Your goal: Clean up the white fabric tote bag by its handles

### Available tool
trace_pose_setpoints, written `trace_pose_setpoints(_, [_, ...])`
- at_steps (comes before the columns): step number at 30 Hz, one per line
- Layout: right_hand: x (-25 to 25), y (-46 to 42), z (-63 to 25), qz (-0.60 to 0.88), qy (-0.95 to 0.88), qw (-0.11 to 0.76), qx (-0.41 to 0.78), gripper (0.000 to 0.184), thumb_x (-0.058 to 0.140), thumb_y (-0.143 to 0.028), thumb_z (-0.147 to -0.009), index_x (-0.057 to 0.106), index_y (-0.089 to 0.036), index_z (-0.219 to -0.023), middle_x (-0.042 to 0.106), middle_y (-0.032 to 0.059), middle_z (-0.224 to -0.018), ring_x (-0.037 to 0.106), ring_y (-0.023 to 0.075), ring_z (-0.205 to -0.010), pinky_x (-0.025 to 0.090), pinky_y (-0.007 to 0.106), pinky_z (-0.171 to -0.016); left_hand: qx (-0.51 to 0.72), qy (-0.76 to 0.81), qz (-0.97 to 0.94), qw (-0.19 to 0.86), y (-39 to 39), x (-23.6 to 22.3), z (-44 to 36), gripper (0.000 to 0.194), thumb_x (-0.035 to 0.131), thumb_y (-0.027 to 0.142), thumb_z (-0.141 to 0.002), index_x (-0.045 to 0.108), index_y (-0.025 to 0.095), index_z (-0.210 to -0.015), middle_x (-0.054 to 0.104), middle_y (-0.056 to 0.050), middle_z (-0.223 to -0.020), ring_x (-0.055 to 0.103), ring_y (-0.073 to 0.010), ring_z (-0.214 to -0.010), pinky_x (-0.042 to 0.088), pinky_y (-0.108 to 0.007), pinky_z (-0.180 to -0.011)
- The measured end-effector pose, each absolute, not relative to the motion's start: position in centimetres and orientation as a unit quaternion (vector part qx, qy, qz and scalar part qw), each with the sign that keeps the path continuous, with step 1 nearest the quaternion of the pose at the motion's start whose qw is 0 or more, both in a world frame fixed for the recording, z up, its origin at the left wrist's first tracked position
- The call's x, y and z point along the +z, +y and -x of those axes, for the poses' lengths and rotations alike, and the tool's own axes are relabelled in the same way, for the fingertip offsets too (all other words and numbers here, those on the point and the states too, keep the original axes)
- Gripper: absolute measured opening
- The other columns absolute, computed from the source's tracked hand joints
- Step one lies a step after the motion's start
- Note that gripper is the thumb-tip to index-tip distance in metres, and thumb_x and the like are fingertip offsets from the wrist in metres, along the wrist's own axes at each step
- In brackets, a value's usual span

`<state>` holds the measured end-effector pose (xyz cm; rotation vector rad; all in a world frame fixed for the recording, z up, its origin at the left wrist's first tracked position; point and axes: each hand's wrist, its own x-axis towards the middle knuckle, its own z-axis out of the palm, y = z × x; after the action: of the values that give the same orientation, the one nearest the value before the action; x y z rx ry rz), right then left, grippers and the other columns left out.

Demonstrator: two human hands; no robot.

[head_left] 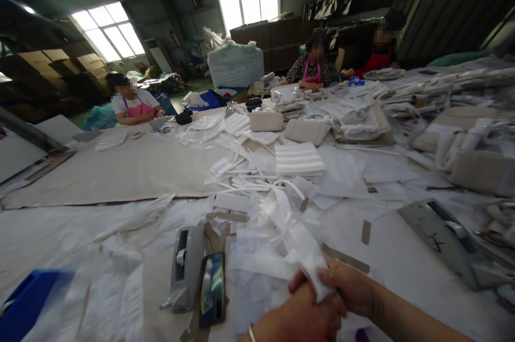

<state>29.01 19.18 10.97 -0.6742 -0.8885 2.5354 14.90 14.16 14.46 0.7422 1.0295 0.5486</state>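
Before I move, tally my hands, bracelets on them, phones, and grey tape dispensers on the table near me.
Hands: 2, left hand and right hand, both on a white strip
Bracelet: 1, at the left wrist
Phone: 1
Grey tape dispensers: 2, one beside the phone, one toward the right edge
Total: 6

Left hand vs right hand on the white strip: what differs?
The left hand has a silvery band at its wrist; the right hand shows none.
The left hand enters from the bottom edge; the right hand reaches in from the lower right, with more forearm showing.
Shared: both are ungloved, at the near end of the white strip.
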Motion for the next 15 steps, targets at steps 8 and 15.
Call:
trace_pose_setpoints(8, [13.6, 22.9, -28.7, 0.389, -0.232, 0.394, 0.8, 0.046, 0.081, -0.054, -0.076, 0.063, -0.018, -0.097, 0.054, -0.0069, -0.055, 0.055, 0.0115, -0.047, 0.043, 0.023, -0.048, 0.196, 0.454, -0.335, 0.802, 17.2, 11.3, -16.7, 0.025, 0.057, 0.045, -0.078, 0.052, 0.021, -0.072, 0.04, 0.006, -0.049, 0.038, -0.0112, -0.041, 0.043, -0.03, -0.05])
trace_pose_setpoints(15, [12.5, 25.7, -31.2, 0.609, -0.34, 0.455, 0.553, 0.046, 0.068, -0.063, -0.08, 0.06, -0.018, -0.092, 0.047, -0.0074, -0.054, 0.037, 0.0088, -0.041, 0.027, 0.024, -0.043, 0.199, 0.496, -0.548, 0.643, 19.7, 11.3, -13.7, 0.019, 0.061, 0.037, -0.084, 0.069, 0.02, -0.087, 0.071, -0.006, -0.086, 0.063, -0.022, -0.078, 0.047, -0.033, -0.071])
